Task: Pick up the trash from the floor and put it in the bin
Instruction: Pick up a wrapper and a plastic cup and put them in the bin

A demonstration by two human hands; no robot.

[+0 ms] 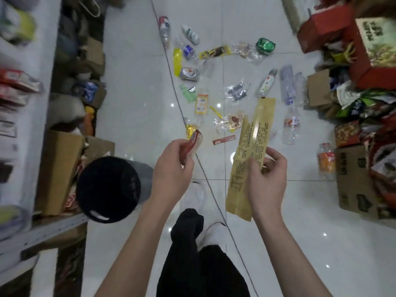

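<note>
Bin [142, 175] mouth open, nothing over it. I see free air between it and my left hand [171, 166], which grips a red wrapper [191, 144]. Cardboard box [57, 168] hems the bin's left, metal shelf rail [49, 230] its near-left, so access is from the top or right only. Bare tile strip [132, 82] runs left of the cable [170, 69]. Right of the cable, litter [201, 103] lies close together with small gaps. Long tan wrapper [246, 151], held in my right hand [267, 179], hangs across the middle. Printed carton [353, 181] and snack bags [346, 133] wall the right edge. My legs [192, 264] fill the near floor.
</note>
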